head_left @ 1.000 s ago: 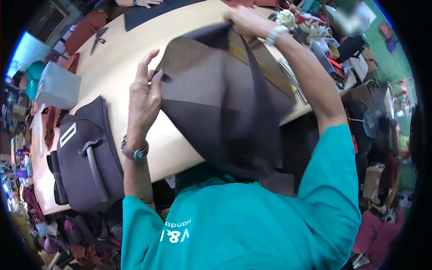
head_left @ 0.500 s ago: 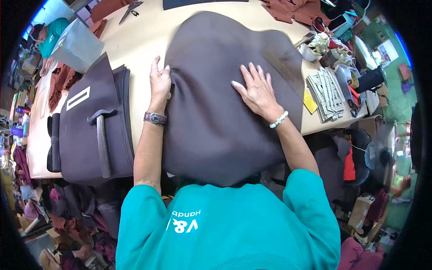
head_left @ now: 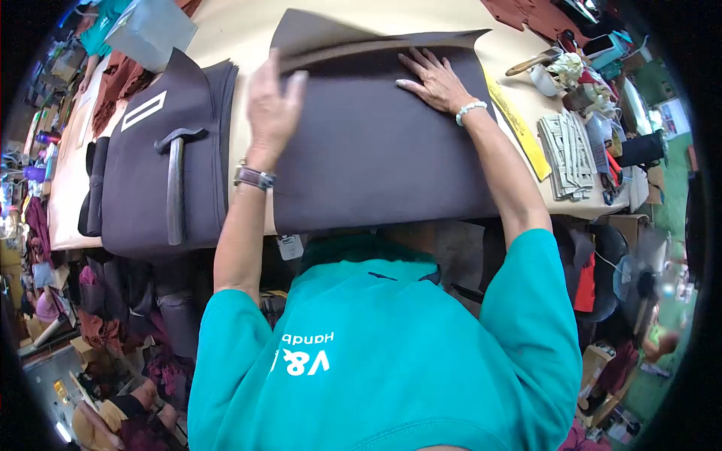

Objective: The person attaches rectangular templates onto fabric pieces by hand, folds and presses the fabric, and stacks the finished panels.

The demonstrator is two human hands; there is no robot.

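A large dark brown sheet [head_left: 376, 150] lies on the table in front of me, its far edge curled up and its near edge at the table's front. My left hand [head_left: 274, 105], slightly blurred, is at the sheet's left edge with thumb and fingers apart. Flat on the sheet near its raised far edge rests my right hand [head_left: 436, 81], fingers spread. To the left is a stack of similar dark sheets [head_left: 135, 180] with a hammer [head_left: 176, 180] and a pale rectangular frame [head_left: 143, 111] on top. A yellow ruler [head_left: 519, 124] lies along the sheet's right side.
Pale strips [head_left: 565, 158] are piled at the right, beside a brush [head_left: 534, 62] and assorted tools. A grey box [head_left: 150, 34] stands at the back left. Reddish-brown pieces [head_left: 538, 19] lie at the far right. Another person's teal sleeve [head_left: 101, 34] shows at the upper left.
The sheet was lifted and turned, then came down onto the table. Its far edge is now curled. My right hand has moved from the raised sheet to its far part; my left stays at the left edge.
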